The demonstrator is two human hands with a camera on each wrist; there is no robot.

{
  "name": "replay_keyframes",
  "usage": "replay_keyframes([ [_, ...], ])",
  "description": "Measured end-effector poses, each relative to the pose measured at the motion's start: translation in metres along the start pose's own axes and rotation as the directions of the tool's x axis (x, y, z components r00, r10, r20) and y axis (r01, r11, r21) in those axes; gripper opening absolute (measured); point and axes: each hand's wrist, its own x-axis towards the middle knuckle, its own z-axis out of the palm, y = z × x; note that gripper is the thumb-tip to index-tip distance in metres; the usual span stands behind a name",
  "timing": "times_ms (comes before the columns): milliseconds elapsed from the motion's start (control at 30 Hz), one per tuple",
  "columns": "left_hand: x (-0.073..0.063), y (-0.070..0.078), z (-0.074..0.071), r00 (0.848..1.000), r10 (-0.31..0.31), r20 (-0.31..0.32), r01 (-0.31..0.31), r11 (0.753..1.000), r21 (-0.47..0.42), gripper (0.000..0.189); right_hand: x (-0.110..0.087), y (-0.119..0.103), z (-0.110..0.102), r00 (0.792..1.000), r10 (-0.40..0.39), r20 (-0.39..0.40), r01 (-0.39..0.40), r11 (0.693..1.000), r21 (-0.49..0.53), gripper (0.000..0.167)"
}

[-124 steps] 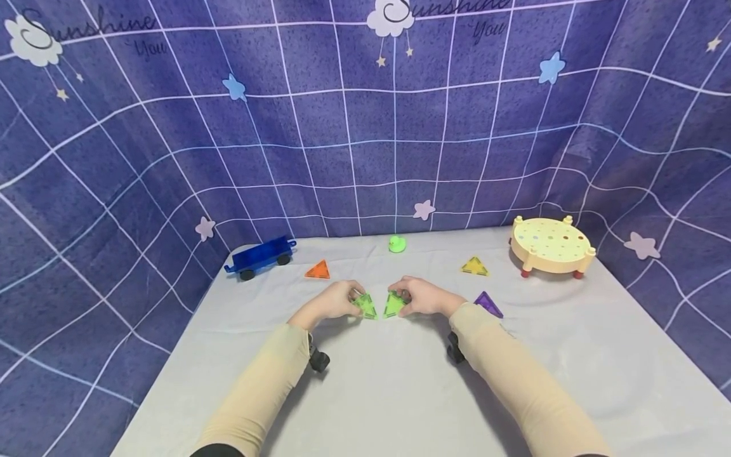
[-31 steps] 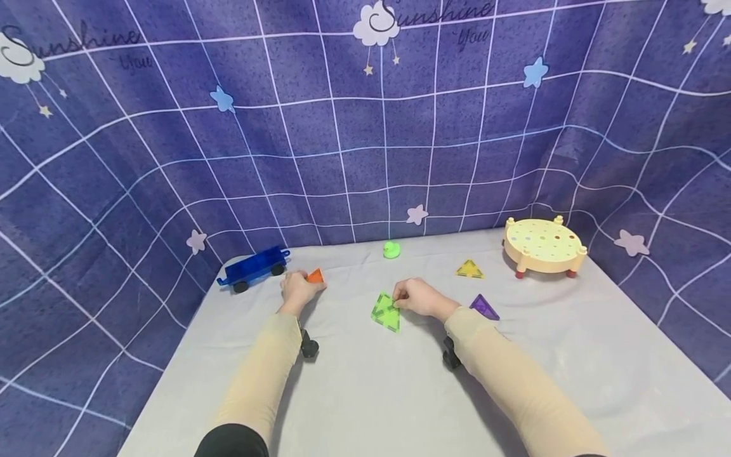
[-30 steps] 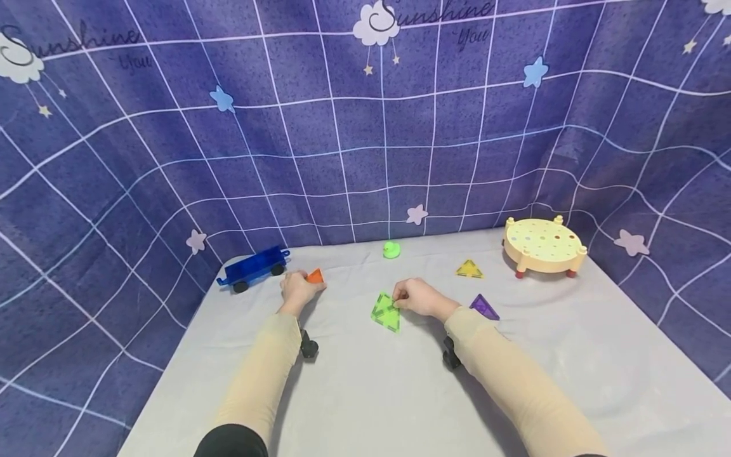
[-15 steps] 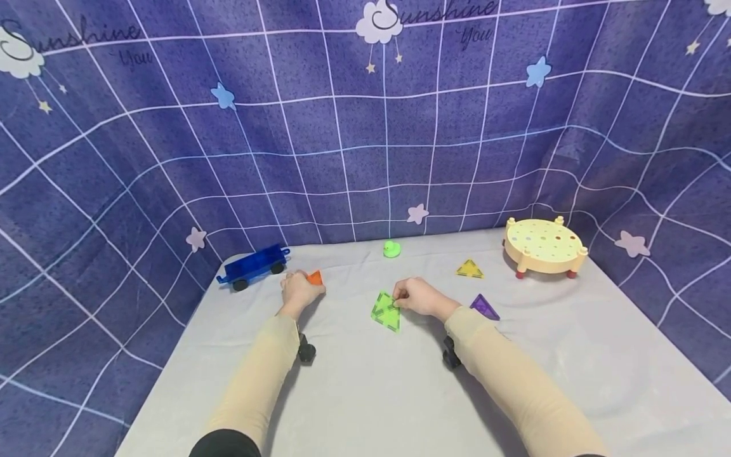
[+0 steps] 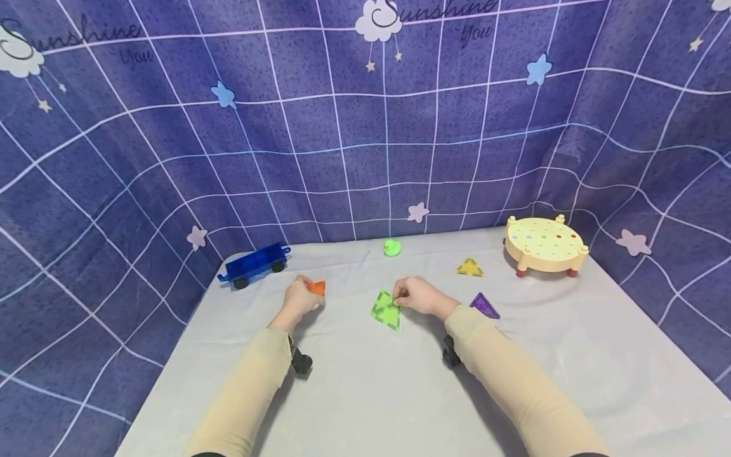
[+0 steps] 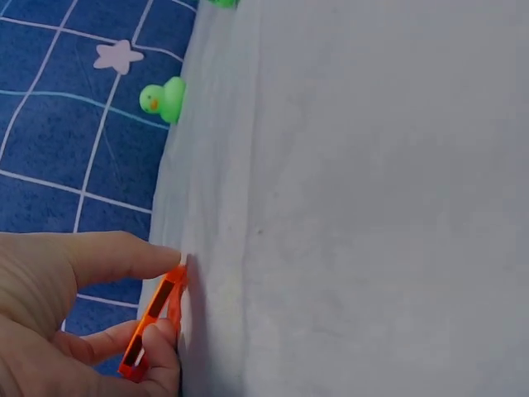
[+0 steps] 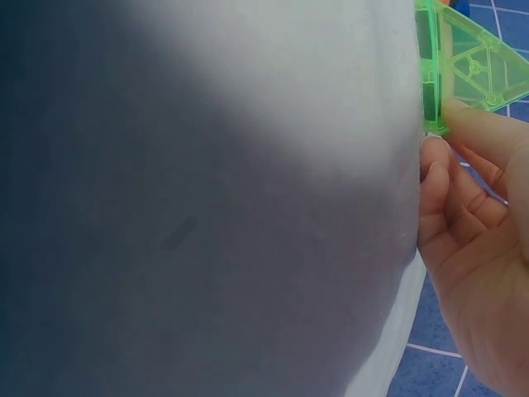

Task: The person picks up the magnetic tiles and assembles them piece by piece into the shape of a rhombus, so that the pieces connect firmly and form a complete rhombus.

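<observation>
My left hand (image 5: 299,298) pinches an orange triangular magnetic tile (image 5: 317,288). In the left wrist view, thumb and fingers grip this orange tile (image 6: 157,314) by its edges, and it stands tilted over the white cloth. Two green triangular magnetic tiles (image 5: 384,312) lie edge to edge near the table's middle. My right hand (image 5: 421,296) pinches them at the upper right corner. In the right wrist view the fingertips are right at the edge of a green tile (image 7: 475,66), with the other fingers curled beneath.
A blue toy wagon (image 5: 254,264) stands at the back left, a green rubber duck (image 5: 391,247) at the back. To the right lie a yellow triangular tile (image 5: 470,268) and a purple one (image 5: 484,306). A cream toy table (image 5: 545,244) stands at the back right, before a blue curtain.
Four seconds ago each hand held one green tile, apart; now these lie joined. My left hand went to the orange tile and has just drawn it slightly nearer. The right hand has stayed put lately.
</observation>
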Motion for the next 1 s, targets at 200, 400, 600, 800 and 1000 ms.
replay_keyframes([
  [200,-0.01,-0.002,0.001,1.0,-0.003,-0.004,0.003,0.996,-0.091,0.06,0.001,0.001,0.002,1.0,0.011,-0.006,-0.011,1.0,-0.009,0.005],
  [400,-0.019,-0.001,-0.002,1.0,-0.014,0.0,0.014,0.985,-0.174,0.051,0.002,0.0,0.002,1.0,0.007,-0.021,-0.008,1.0,-0.03,0.009],
  [600,-0.026,0.005,0.0,0.996,-0.036,0.077,0.057,0.956,-0.286,0.051,0.0,0.0,0.002,0.999,0.018,-0.031,-0.019,0.999,-0.031,0.011],
  [800,-0.033,0.013,0.01,0.991,-0.037,0.132,0.087,0.913,-0.399,0.043,-0.004,0.001,0.002,0.999,0.024,-0.035,-0.024,1.0,-0.012,0.012],
  [1000,-0.045,0.021,0.018,0.985,-0.013,0.173,0.091,0.887,-0.453,0.04,-0.003,0.003,0.0,0.999,0.024,-0.029,-0.024,1.0,-0.014,0.012],
])
